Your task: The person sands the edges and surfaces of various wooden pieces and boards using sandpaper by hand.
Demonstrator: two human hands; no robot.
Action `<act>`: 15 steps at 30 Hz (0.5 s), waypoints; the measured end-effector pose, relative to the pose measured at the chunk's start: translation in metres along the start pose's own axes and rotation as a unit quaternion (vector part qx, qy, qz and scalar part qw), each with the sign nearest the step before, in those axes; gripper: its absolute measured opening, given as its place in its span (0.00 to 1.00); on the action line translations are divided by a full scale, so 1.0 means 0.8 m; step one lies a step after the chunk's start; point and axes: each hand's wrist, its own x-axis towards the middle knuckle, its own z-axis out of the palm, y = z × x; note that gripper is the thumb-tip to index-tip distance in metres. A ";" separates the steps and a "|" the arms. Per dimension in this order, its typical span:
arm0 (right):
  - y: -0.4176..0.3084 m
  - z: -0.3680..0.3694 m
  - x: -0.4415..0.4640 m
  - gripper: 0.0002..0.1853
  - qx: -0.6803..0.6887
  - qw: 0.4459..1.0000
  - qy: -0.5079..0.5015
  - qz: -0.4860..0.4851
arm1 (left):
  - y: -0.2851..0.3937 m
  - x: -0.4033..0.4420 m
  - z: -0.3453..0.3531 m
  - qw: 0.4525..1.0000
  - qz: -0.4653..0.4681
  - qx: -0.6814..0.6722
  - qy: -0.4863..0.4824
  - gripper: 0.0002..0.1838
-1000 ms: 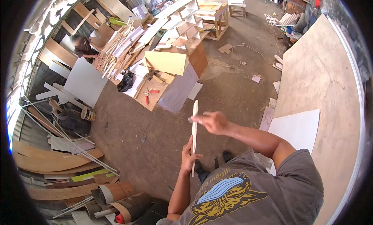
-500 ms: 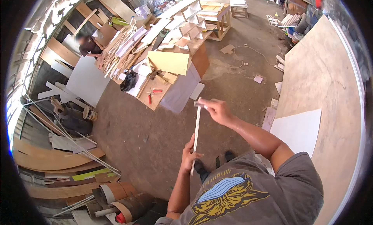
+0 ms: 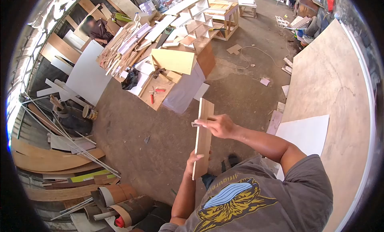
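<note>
A narrow wooden board (image 3: 205, 142) with a pale long edge is held up in front of me, tilted so that its broad face shows. Around its lower part my left hand (image 3: 193, 162) is closed, thumb across the edge. My right hand (image 3: 220, 126) pinches a small dark flat piece (image 3: 195, 124) against the board's pale edge, above the middle. What kind of piece that is I cannot make out, as the fingers cover most of it.
A workbench (image 3: 158, 102) ahead bears scrap wood, pliers (image 3: 152, 96) and a yellow panel (image 3: 173, 61). Behind its left side is another person (image 3: 100, 32). A large plywood sheet (image 3: 320, 80) lies at right. Long strips and rolled sheets (image 3: 122, 200) fill the lower left.
My right hand has slid down the board's edge with the small dark piece, toward my left hand. The board has turned from edge-on to show its face. The other person has shifted slightly.
</note>
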 end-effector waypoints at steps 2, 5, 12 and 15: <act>0.028 0.001 0.011 0.24 0.047 0.992 0.086 0.075 | -0.003 0.003 -0.010 1.000 -0.011 0.022 -0.020 0.49; 0.048 -0.002 0.019 0.22 -0.005 0.986 0.126 0.110 | -0.004 0.001 -0.011 0.999 -0.025 0.034 -0.031 0.49; 0.027 -0.012 0.013 0.24 0.023 0.992 0.081 0.097 | 0.009 0.000 0.001 0.999 -0.014 0.039 -0.008 0.49; 0.038 -0.018 0.020 0.24 -0.012 0.980 0.090 0.178 | 0.004 0.007 -0.006 0.998 -0.028 0.051 -0.035 0.49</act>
